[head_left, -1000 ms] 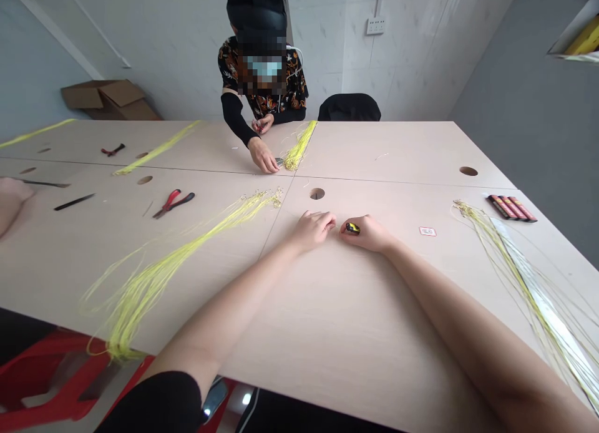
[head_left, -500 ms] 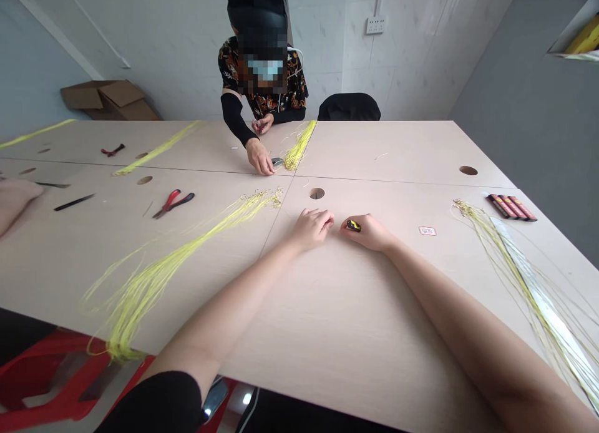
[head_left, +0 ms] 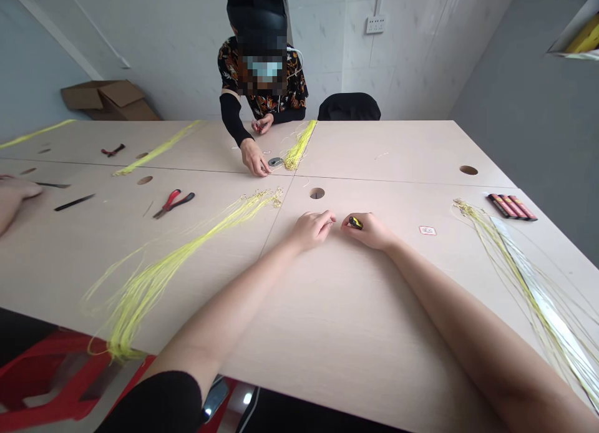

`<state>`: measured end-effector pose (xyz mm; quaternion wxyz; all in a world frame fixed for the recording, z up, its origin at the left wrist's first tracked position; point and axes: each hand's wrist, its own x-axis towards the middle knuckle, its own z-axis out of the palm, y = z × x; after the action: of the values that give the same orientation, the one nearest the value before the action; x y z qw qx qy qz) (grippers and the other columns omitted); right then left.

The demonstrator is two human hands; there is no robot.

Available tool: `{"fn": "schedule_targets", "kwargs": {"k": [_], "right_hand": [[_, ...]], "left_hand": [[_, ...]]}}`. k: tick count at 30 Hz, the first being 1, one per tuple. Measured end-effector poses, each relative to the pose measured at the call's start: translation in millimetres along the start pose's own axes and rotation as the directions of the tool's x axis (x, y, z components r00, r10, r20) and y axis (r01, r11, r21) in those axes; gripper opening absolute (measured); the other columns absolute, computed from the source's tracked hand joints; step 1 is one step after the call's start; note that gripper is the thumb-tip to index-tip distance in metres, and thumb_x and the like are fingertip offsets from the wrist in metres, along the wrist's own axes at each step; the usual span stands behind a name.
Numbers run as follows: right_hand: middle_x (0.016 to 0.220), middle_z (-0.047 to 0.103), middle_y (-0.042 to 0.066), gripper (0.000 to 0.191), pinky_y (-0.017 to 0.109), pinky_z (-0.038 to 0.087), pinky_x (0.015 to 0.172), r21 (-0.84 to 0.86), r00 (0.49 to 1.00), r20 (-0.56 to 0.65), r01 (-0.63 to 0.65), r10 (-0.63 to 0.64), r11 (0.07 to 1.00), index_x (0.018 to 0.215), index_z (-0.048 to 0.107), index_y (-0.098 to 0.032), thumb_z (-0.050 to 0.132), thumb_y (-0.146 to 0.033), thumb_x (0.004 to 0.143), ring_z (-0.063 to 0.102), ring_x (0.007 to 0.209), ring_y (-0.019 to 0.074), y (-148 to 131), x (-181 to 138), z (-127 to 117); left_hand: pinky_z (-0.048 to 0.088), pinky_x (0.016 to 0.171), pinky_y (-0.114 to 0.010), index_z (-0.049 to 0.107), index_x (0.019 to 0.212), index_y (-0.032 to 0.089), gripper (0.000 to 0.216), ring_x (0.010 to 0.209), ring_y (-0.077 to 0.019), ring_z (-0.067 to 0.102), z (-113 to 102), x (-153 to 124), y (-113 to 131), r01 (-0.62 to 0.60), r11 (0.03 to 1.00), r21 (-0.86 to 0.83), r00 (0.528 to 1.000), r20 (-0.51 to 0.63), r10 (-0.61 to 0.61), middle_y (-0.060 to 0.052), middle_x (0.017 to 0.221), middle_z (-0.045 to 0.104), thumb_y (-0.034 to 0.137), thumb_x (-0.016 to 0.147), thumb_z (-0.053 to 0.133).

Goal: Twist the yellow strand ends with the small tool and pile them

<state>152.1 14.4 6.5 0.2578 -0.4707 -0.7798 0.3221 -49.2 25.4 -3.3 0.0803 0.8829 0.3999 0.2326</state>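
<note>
Both my hands rest close together on the pale wooden table (head_left: 355, 321), near its middle. My right hand (head_left: 369, 231) is curled round a small black and yellow tool (head_left: 354, 222), whose tip pokes out toward my left hand. My left hand (head_left: 312, 227) lies knuckles up with its fingertips pinched together near that tip; what they pinch, if anything, is too small to see. A long bundle of yellow strands (head_left: 187, 252) lies to my left. Another bundle of yellow strands (head_left: 524, 277) runs along the right side.
A person across the table presses a hand (head_left: 255, 160) beside a third yellow bundle (head_left: 297, 147) and a small round disc (head_left: 275, 161). Red-handled pliers (head_left: 173, 202), a black tool (head_left: 73, 202), cable holes (head_left: 317, 193), several dark red sticks (head_left: 511, 206) and a small label (head_left: 427, 230) lie about.
My hands have barely shifted. The person opposite has drawn the hand slightly left, uncovering the small round disc.
</note>
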Motion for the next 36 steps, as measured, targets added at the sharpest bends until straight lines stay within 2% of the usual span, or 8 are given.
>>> {"fn": "schedule_targets", "kwargs": {"k": [5, 14, 18, 21, 24, 27, 32, 36], "right_hand": [[0.07, 0.06, 0.001, 0.019, 0.024, 0.037, 0.061, 0.057, 0.999, -0.035, 0.024, -0.022, 0.998, 0.077, 0.063, -0.016, 0.049, -0.029, 0.075, 0.047, 0.062, 0.0113, 1, 1, 0], [0.064, 0.055, -0.001, 0.02, 0.024, 0.034, 0.057, 0.107, 0.999, -0.039, 0.013, -0.009, 0.994, 0.076, 0.063, -0.016, 0.05, -0.031, 0.074, 0.042, 0.059, 0.0101, 4, 2, -1], [0.065, 0.055, 0.0, 0.022, 0.025, 0.034, 0.059, 0.136, 0.999, -0.04, -0.011, 0.016, 0.991, 0.077, 0.063, -0.015, 0.051, -0.034, 0.074, 0.043, 0.06, 0.0107, 4, 1, -2], [0.066, 0.055, 0.0, 0.023, 0.025, 0.035, 0.06, 0.155, 0.999, -0.043, -0.014, 0.021, 0.988, 0.076, 0.062, -0.015, 0.052, -0.036, 0.075, 0.044, 0.061, 0.0109, 4, 1, -2], [0.067, 0.055, 0.0, 0.024, 0.025, 0.035, 0.06, 0.153, 0.999, -0.046, -0.015, 0.023, 0.988, 0.077, 0.062, -0.015, 0.053, -0.037, 0.076, 0.044, 0.062, 0.0112, 5, 2, -2], [0.067, 0.055, 0.0, 0.024, 0.025, 0.036, 0.06, 0.149, 0.999, -0.047, -0.014, 0.021, 0.989, 0.078, 0.062, -0.016, 0.053, -0.038, 0.077, 0.045, 0.063, 0.0117, 6, 3, -2], [0.065, 0.054, 0.0, 0.025, 0.025, 0.036, 0.059, 0.161, 0.999, -0.045, 0.008, -0.001, 0.987, 0.077, 0.062, -0.016, 0.053, -0.039, 0.077, 0.044, 0.062, 0.0114, 7, 3, -1], [0.065, 0.054, 0.0, 0.025, 0.024, 0.036, 0.058, 0.176, 0.999, -0.043, 0.007, 0.001, 0.984, 0.078, 0.063, -0.016, 0.053, -0.039, 0.077, 0.044, 0.062, 0.0114, 7, 3, 0]], "left_hand": [[0.04, 0.061, -0.023, 0.061, 0.095, 0.021, 0.022, 0.066, -0.013, 0.062, -2, -2, 3, 0.041, 0.999, -0.022, 0.999, 0.026, -0.04, -0.001, 0.082, 0.071, 0.017, 0.084, 0.043], [0.042, 0.064, -0.024, 0.063, 0.085, 0.019, 0.019, 0.068, -0.0132, 0.061, 0, -1, 3, 0.045, 0.996, -0.077, 0.999, 0.027, -0.043, -0.002, 0.079, 0.069, 0.015, 0.079, 0.046], [0.042, 0.062, -0.023, 0.057, 0.09, 0.019, 0.014, 0.065, -0.0123, 0.059, -3, 0, 8, 0.135, 0.974, -0.18, 0.991, 0.032, -0.132, 0.0, 0.074, 0.065, 0.02, 0.078, 0.05], [0.039, 0.057, -0.022, 0.052, 0.093, 0.02, 0.017, 0.055, -0.0088, 0.052, -6, -1, 12, 0.213, 0.943, -0.255, 0.977, 0.045, -0.209, 0.002, 0.077, 0.063, 0.024, 0.077, 0.051], [0.035, 0.055, -0.022, 0.053, 0.081, 0.019, 0.011, 0.051, -0.0075, 0.044, -10, -1, 13, 0.177, 0.946, -0.27, 0.984, 0.068, -0.165, 0.003, 0.074, 0.06, 0.019, 0.071, 0.049], [0.034, 0.055, -0.023, 0.055, 0.073, 0.019, 0.01, 0.055, -0.0093, 0.044, -11, -1, 12, 0.159, 0.943, -0.293, 0.986, 0.103, -0.134, 0.003, 0.07, 0.058, 0.018, 0.065, 0.049], [0.034, 0.054, -0.022, 0.062, 0.079, 0.019, 0.017, 0.058, -0.0096, 0.048, -8, 0, 15, 0.281, 0.901, -0.329, 0.957, 0.159, -0.241, 0.002, 0.072, 0.063, 0.032, 0.07, 0.057], [0.035, 0.054, -0.022, 0.065, 0.08, 0.018, 0.025, 0.058, -0.0094, 0.05, -5, 0, 18, 0.322, 0.876, -0.36, 0.946, 0.157, -0.283, 0.002, 0.071, 0.064, 0.042, 0.073, 0.061]]}}
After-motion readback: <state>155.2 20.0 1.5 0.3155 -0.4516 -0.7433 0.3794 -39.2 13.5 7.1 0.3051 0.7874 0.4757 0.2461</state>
